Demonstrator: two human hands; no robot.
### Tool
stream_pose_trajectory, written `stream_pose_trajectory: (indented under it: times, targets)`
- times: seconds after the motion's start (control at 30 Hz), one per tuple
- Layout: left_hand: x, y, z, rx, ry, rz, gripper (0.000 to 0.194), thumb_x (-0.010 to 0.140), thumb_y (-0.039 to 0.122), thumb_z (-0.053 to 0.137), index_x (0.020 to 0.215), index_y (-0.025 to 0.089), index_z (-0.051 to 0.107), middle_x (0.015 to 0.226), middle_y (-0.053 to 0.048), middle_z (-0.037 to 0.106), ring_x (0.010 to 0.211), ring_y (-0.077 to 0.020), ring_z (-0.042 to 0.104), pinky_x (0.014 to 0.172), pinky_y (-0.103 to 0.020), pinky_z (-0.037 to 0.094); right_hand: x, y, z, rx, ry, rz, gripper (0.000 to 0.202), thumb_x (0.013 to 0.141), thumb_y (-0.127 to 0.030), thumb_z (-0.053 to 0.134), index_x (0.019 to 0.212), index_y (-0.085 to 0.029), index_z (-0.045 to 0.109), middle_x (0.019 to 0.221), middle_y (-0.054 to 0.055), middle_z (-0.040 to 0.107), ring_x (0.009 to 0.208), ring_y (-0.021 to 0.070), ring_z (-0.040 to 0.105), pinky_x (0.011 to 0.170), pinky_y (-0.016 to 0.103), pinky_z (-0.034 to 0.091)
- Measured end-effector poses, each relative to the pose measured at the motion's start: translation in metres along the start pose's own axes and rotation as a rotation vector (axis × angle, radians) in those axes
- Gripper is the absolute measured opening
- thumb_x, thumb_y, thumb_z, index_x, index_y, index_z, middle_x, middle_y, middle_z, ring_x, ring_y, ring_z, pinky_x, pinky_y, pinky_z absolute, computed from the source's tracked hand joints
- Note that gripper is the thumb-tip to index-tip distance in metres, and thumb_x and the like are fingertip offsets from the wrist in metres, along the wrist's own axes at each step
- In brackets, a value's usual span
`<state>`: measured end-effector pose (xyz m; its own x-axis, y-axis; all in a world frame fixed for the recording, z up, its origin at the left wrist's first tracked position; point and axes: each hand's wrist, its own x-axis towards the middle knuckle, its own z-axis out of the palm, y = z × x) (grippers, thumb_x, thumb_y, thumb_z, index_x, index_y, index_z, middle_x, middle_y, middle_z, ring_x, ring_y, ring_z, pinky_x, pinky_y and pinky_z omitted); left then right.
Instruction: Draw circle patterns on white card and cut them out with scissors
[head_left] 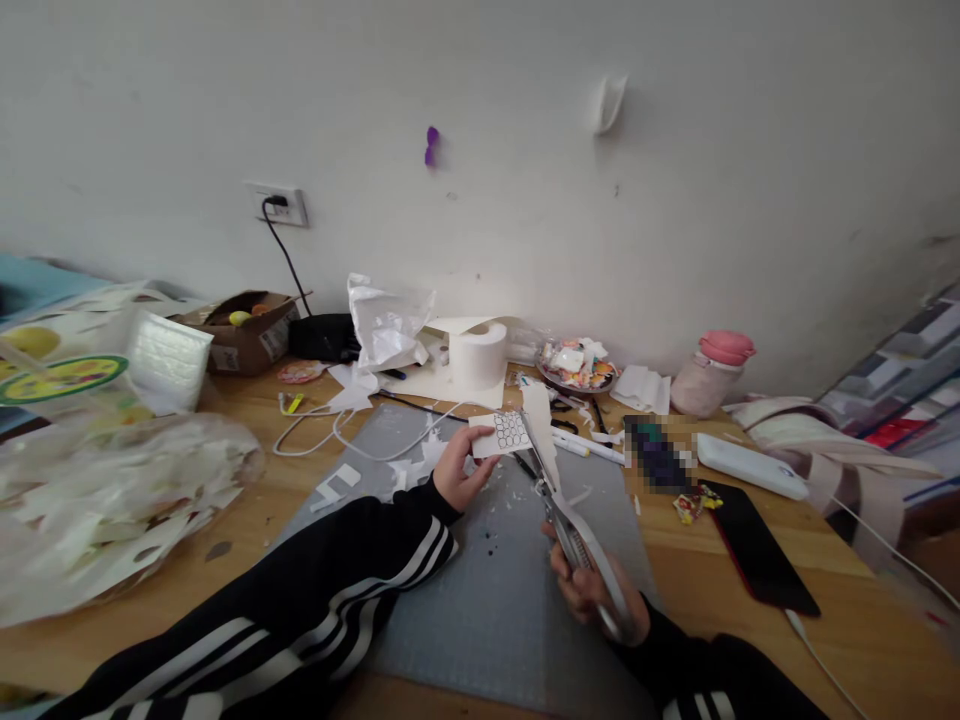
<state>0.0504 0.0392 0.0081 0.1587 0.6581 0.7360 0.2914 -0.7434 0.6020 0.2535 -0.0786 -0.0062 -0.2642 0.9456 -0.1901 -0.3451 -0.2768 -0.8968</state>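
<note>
My left hand (463,470) pinches a small white paper card (486,440) between thumb and fingers. Black rounded outlines in rows cover the card's right part. My right hand (585,585) is wrapped round the silver handles of a pair of spring-handled shears (574,540). Their dark, narrow tips point up and left, close to the card's right edge; whether they touch it I cannot tell. Beneath both hands lies a grey cutting mat (480,610), with white paper scraps (420,465) and dark specks on it. A pale paper strip (541,425) lies just behind the shears.
Behind the mat stand a paper roll (478,358) and a bowl of scraps (576,365). White markers (589,447), a phone (761,545), a white power bank (750,465) and a pink-lidded bottle (709,375) are at right. A plastic bag (127,510) and cardboard box (251,335) sit left.
</note>
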Motion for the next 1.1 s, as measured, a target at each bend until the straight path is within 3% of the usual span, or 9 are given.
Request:
stream_pose_trajectory:
  times: [0.2, 0.4, 0.67, 0.93, 1.1]
  targets:
    - [0.001, 0.002, -0.001, -0.011, -0.025, -0.029, 0.026, 0.082, 0.028, 0.054, 0.106, 0.017, 0.052, 0.094, -0.008, 0.062, 0.078, -0.0175, 0.059, 0.066, -0.029, 0.049, -0.009, -0.003, 0.003, -0.024, 0.045, -0.031, 0.052, 0.054, -0.035, 0.083, 0.103, -0.027, 0.065, 0.067, -0.009, 0.048, 0.037, -0.0026, 0.031, 0.032, 0.01, 0.025]
    - [0.002, 0.004, -0.001, -0.038, -0.036, -0.09, 0.028, 0.08, 0.03, 0.054, 0.105, 0.018, 0.053, 0.094, -0.008, 0.062, 0.074, -0.0169, 0.059, 0.065, -0.029, 0.05, 0.001, 0.009, -0.008, -0.013, -0.059, -0.064, 0.052, 0.055, -0.04, 0.081, 0.102, -0.029, 0.061, 0.062, -0.011, 0.042, 0.031, -0.0024, 0.023, 0.026, 0.012, 0.023]
    - [0.0, 0.001, 0.003, -0.104, -0.023, -0.21, 0.031, 0.078, 0.033, 0.056, 0.105, 0.019, 0.053, 0.095, -0.007, 0.06, 0.07, -0.0159, 0.057, 0.064, -0.029, 0.049, 0.002, 0.013, -0.01, -0.047, 0.011, 0.011, 0.057, 0.049, -0.043, 0.083, 0.101, -0.029, 0.061, 0.06, -0.011, 0.043, 0.03, -0.0013, 0.023, 0.024, 0.012, 0.021]
    - [0.0, -0.006, 0.006, -0.212, 0.013, -0.308, 0.035, 0.075, 0.037, 0.063, 0.102, 0.016, 0.055, 0.097, -0.007, 0.059, 0.089, -0.0204, 0.059, 0.082, -0.037, 0.048, -0.002, -0.003, 0.001, -0.062, -0.009, 0.058, 0.056, 0.049, -0.045, 0.084, 0.097, -0.029, 0.06, 0.061, -0.011, 0.045, 0.032, -0.001, 0.03, 0.026, 0.012, 0.026]
    - [-0.001, -0.016, 0.012, -0.29, 0.037, -0.402, 0.031, 0.079, 0.035, 0.066, 0.099, 0.014, 0.055, 0.09, -0.003, 0.058, 0.071, -0.013, 0.055, 0.065, -0.03, 0.049, -0.006, -0.013, 0.006, -0.075, -0.03, 0.08, 0.057, 0.048, -0.047, 0.084, 0.097, -0.029, 0.06, 0.06, -0.011, 0.045, 0.031, -0.0012, 0.031, 0.027, 0.012, 0.027]
